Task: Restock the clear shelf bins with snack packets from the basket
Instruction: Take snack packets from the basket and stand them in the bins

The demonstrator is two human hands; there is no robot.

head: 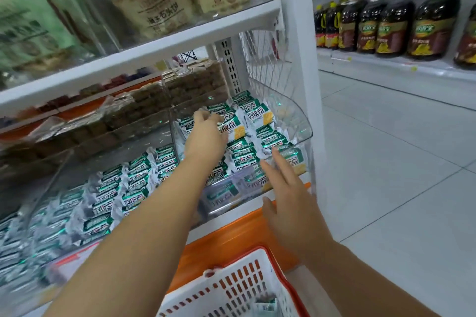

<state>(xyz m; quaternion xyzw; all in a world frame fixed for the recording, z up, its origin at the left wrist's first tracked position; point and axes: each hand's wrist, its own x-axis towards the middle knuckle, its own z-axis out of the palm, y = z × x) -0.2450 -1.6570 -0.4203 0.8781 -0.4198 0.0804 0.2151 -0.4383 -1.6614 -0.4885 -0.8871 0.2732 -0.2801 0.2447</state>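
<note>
A clear shelf bin at the right end of the lower shelf is heaped with green-and-white snack packets. My left hand reaches into this bin and rests on the packets, fingers curled loosely over one near the top. Whether it grips that packet I cannot tell. My right hand hovers flat in front of the bin's lower front wall, fingers straight and spread, holding nothing. Below my arms sits the white basket with an orange rim, one packet showing inside.
A wider clear bin to the left holds rows of the same packets. Brown bars fill bins behind. Beige bags stand on the shelf above. A white post ends the shelf; oil bottles line the aisle's far side.
</note>
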